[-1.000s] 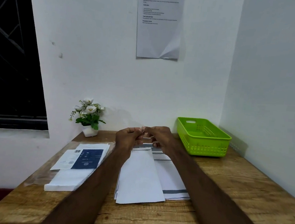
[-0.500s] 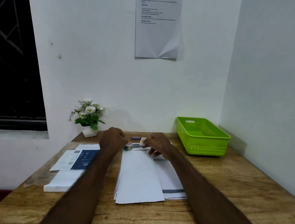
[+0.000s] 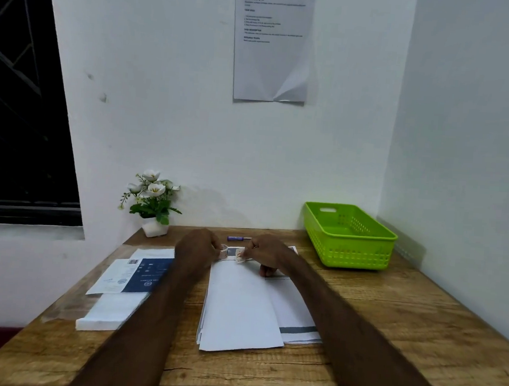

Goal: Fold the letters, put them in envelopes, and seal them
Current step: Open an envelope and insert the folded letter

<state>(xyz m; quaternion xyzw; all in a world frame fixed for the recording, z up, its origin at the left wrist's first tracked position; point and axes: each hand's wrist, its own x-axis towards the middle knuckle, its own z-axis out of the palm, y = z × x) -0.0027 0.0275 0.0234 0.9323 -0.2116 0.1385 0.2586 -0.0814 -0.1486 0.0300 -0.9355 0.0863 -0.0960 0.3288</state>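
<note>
Hidden and unreadable parts
The wall notice (image 3: 272, 42) prints too small to read; forearms cover part of the stacked letters (image 3: 241, 307) and the blue leaflet (image 3: 146, 278).

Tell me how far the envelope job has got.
Done: nothing finished shows; the green basket looks empty. In hand: the left hand holds a tape roll and the right hand pinches its free end over the top of the white envelope. Left: pressing that tape down, then the papers underneath and the stack at left.
</note>
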